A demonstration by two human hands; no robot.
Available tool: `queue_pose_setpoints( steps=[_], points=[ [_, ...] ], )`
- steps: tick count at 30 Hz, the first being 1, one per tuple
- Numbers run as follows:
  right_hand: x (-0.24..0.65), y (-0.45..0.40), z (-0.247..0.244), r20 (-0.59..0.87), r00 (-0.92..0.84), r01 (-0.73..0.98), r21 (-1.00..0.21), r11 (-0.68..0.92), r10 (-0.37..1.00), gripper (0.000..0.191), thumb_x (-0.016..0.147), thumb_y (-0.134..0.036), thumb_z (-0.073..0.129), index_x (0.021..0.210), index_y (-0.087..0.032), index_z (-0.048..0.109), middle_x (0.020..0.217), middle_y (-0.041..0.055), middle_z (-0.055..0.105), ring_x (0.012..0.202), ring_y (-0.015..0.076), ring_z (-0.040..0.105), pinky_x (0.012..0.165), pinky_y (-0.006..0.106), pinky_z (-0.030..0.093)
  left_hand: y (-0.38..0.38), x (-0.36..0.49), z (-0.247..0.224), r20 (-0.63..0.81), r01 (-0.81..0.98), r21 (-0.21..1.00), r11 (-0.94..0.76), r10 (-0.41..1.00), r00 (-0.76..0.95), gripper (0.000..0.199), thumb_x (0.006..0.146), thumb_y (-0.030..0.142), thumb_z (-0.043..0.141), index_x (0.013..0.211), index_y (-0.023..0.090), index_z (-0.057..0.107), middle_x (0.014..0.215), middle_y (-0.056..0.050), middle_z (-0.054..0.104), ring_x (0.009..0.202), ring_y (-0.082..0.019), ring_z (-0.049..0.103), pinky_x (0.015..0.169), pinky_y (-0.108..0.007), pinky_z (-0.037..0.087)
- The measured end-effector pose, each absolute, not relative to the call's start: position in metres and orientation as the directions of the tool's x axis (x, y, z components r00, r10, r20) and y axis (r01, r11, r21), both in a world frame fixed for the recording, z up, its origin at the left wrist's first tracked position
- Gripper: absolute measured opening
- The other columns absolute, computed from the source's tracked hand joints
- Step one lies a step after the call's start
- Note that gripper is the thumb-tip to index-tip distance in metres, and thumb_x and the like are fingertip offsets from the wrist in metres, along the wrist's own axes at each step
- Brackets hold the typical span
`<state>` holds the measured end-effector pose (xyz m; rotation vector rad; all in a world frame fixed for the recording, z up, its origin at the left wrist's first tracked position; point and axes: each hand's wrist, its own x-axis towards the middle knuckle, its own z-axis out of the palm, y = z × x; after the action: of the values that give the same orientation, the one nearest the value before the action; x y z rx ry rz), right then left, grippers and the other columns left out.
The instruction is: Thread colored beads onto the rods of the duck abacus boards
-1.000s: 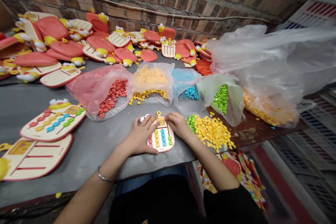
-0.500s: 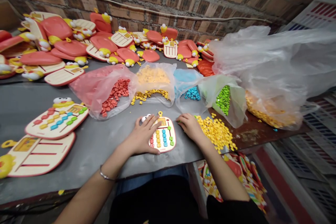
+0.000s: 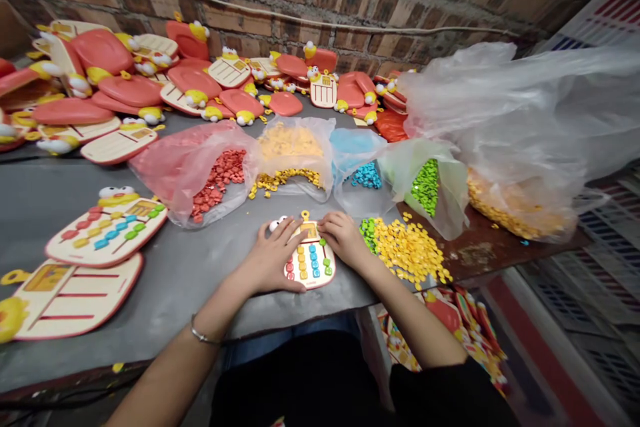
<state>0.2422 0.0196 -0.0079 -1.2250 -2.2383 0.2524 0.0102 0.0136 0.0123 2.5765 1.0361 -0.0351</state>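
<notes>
In the head view my left hand [image 3: 273,257] lies over the left side of a cream toy board [image 3: 311,282], fingers on its face and thumb along its near edge, holding it on the table. The board has white eyes and a yellow loop at its far end, and columns of red, yellow, blue and green beads. My right hand [image 3: 345,237] is at the board's upper right, fingertips pinched at a green bead [image 3: 323,241] over the right-hand slot. Beside that hand lie loose green beads [image 3: 369,232] and a pile of yellow beads [image 3: 413,250].
Behind the board stand open plastic bags of red beads [image 3: 220,180], yellow beads [image 3: 287,177], blue beads [image 3: 367,175] and green beads [image 3: 426,187]. Two boards lie at the left, one beaded [image 3: 107,230], one beadless [image 3: 80,297]. Red-backed toys [image 3: 135,90] pile along the brick wall.
My right hand has moved left from beside the loose beads onto the board's upper right, uncovering the green beads on the table. My left hand has stayed on the board.
</notes>
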Motion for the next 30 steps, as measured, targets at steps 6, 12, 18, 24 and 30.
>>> queue_pose_setpoints(
  steps=[6, 12, 18, 24, 30],
  points=[
    [0.246, -0.009, 0.005, 0.329, -0.434, 0.68, -0.491, 0.545, 0.838, 0.019, 0.092, -0.011, 0.052, 0.1, -0.02, 0.067, 0.097, 0.0083, 0.07, 0.098, 0.024, 0.058, 0.087, 0.042, 0.047, 0.013, 0.01, 0.01, -0.134, 0.67, 0.315, -0.672, 0.667, 0.733, 0.11, 0.063, 0.071, 0.071, 0.151, 0.02, 0.028, 0.159, -0.016, 0.019, 0.145, -0.039, 0.013, 0.112, -0.06, 0.007],
    [0.278, -0.05, 0.02, 0.343, -0.269, 0.632, -0.642, 0.433, 0.9, 0.021, 0.093, -0.014, 0.049, 0.101, -0.023, 0.067, 0.101, 0.0057, 0.071, 0.099, 0.0219, 0.062, 0.092, 0.042, 0.047, 0.013, 0.01, 0.017, -0.17, 0.684, 0.315, -0.658, 0.67, 0.723, 0.109, 0.062, 0.069, 0.073, 0.15, 0.02, 0.03, 0.16, -0.015, 0.014, 0.145, -0.038, 0.013, 0.111, -0.061, 0.007],
    [0.381, -0.042, 0.012, 0.438, 0.279, 0.806, -0.591, 0.04, 0.855, 0.019, 0.088, -0.025, 0.051, 0.089, -0.019, 0.07, 0.093, 0.0091, 0.071, 0.089, 0.0248, 0.065, 0.082, 0.04, 0.051, 0.014, 0.011, 0.015, -0.179, 0.69, 0.303, -0.657, 0.672, 0.719, 0.107, 0.063, 0.068, 0.072, 0.15, 0.021, 0.03, 0.16, -0.016, 0.016, 0.145, -0.038, 0.012, 0.111, -0.062, 0.007],
    [0.438, -0.001, -0.005, 0.297, 0.302, 0.915, -0.357, -0.188, 0.906, 0.023, 0.081, -0.019, 0.051, 0.086, -0.015, 0.073, 0.095, 0.0128, 0.071, 0.089, 0.0265, 0.063, 0.084, 0.039, 0.048, 0.014, 0.01, 0.013, -0.161, 0.68, 0.31, -0.664, 0.669, 0.726, 0.107, 0.063, 0.069, 0.071, 0.15, 0.022, 0.031, 0.16, -0.014, 0.017, 0.145, -0.04, 0.013, 0.111, -0.061, 0.009],
    [0.436, 0.015, -0.013, 0.288, 0.257, 0.962, -0.164, -0.217, 0.923, 0.019, 0.08, -0.021, 0.053, 0.076, -0.016, 0.071, 0.085, 0.0117, 0.064, 0.085, 0.0266, 0.058, 0.078, 0.038, 0.046, 0.014, 0.01, 0.016, -0.161, 0.683, 0.316, -0.659, 0.672, 0.723, 0.107, 0.063, 0.069, 0.072, 0.15, 0.022, 0.031, 0.16, -0.014, 0.017, 0.145, -0.039, 0.014, 0.111, -0.061, 0.009]
  ],
)
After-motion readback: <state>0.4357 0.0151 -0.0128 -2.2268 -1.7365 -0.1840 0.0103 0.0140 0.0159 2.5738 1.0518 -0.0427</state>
